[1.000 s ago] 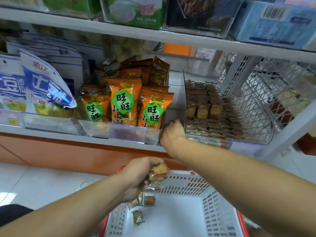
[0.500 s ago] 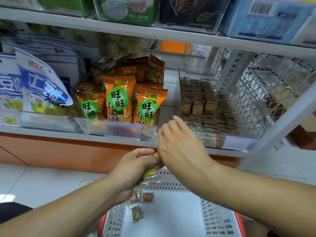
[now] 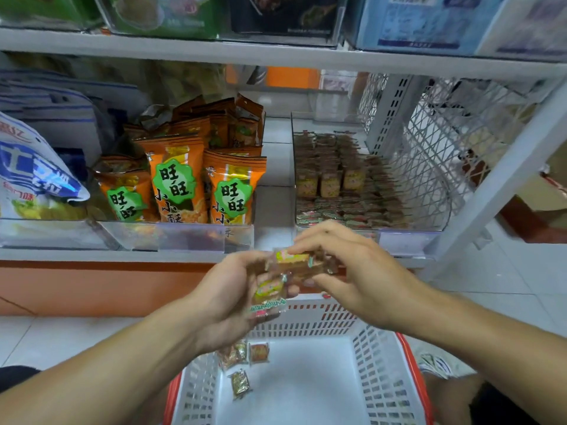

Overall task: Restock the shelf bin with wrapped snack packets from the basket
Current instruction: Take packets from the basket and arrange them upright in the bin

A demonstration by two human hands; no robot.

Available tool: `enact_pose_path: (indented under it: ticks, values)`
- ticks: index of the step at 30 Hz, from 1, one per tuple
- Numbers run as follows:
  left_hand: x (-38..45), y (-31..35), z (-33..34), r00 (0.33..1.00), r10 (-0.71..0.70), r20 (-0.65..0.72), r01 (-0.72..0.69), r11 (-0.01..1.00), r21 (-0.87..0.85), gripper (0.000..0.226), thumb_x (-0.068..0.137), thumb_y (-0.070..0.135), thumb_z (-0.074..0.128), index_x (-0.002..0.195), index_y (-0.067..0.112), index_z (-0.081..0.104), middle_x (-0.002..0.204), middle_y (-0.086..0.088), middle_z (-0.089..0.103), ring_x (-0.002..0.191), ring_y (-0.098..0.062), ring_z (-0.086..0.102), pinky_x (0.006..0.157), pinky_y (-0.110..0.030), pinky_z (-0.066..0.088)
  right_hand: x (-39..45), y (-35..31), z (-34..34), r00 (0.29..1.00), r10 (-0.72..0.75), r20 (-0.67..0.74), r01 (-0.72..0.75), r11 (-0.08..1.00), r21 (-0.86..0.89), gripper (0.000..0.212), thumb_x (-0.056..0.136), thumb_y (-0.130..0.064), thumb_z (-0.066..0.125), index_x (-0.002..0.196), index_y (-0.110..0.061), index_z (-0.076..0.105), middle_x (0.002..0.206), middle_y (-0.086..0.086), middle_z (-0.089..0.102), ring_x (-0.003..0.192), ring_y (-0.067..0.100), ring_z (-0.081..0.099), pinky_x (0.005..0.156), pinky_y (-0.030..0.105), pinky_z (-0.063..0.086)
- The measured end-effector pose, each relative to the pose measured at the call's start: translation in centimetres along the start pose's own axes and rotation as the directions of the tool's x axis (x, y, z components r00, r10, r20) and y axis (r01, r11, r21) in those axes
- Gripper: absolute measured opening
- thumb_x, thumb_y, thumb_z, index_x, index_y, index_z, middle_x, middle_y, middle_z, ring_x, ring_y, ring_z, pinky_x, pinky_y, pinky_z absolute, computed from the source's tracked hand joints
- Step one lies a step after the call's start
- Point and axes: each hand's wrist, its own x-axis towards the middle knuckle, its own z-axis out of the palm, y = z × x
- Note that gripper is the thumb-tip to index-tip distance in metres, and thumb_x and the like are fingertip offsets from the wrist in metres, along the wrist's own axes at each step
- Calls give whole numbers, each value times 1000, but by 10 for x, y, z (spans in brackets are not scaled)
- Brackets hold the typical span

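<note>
Both hands meet above the basket [image 3: 380,357]: I read left hand [image 3: 227,289] cupping a packet stack [image 3: 270,291], right hand [image 3: 352,271] pinching off the top packet [image 3: 294,259] for the shelf bin [image 3: 399,237] above.

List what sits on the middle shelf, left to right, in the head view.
White-and-blue bags → orange snack bags → bare shelf gap → clear shelf bin filled with small wrapped snack packets → white mesh end panel.

Right hand [image 3: 352,271] left bin, now pinching packet [image 3: 293,260].
</note>
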Motion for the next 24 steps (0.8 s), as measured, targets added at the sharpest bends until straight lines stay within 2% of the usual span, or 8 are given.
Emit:
enact_pose_path:
  ticks: [3,9,14,15,16,19,22,24]
  values:
    - [0,2,6,996,43,72,-49,996,76,48,99,42,56,128,7,70,113,-19,75,85,-25,72,73,-35,50,-2,9,0,998,41,-54,-37,997,66,48,84,-5,73,120,-35,67,123,-21,56,120,8,58,98,31,49]
    - [4,2,12,972,236,5,-234,960,152,29,84,20,71,112,12,75,108,-20,77,80,-23,73,59,-30,60,-7,13,-8,972,232,32,-228,903,364,55,79,-22,82,125,-44,60,125,-14,63,120,11,62,97,43,55]
    - [7,-2,11,937,327,-128,-311,942,128,23,83,22,73,103,14,76,104,-19,78,80,-24,75,59,-32,61,-14,15,-25,961,262,-92,-259,965,38,34,84,-56,65,116,-48,57,109,-23,66,101,2,65,80,31,57]
    - [9,-3,8,918,352,-183,-330,934,140,19,87,21,71,105,15,74,103,-18,78,81,-26,75,63,-35,62,-13,14,-27,942,311,-129,-299,949,99,26,88,-57,61,111,-44,60,103,-18,69,92,3,68,74,32,57]
    - [9,-3,6,902,373,-216,-341,924,171,16,91,21,70,106,17,73,103,-17,78,81,-27,74,68,-38,61,-12,12,-29,907,398,-139,-345,891,295,19,94,-53,59,104,-37,64,95,-9,71,79,7,70,65,33,57]
    - [8,-3,5,879,439,-183,-382,881,279,16,87,30,73,102,27,74,96,-6,79,79,-21,72,67,-35,59,-9,4,-29,815,576,66,-400,476,783,32,98,-40,56,100,-9,66,81,14,70,49,12,60,40,21,44]
    - [5,-5,11,860,496,-120,-425,826,369,24,75,42,76,97,34,75,73,12,69,59,-3,62,53,-19,50,-7,-1,-26,791,579,198,-441,315,840,40,95,-37,58,113,-2,65,91,13,71,58,13,62,45,20,48]
    - [5,-6,12,851,513,-109,-436,808,397,28,72,45,76,98,35,75,75,13,69,63,-1,65,57,-20,52,-6,-1,-25,781,579,235,-449,258,856,28,96,-24,61,117,-6,68,93,14,71,66,15,65,52,22,52]
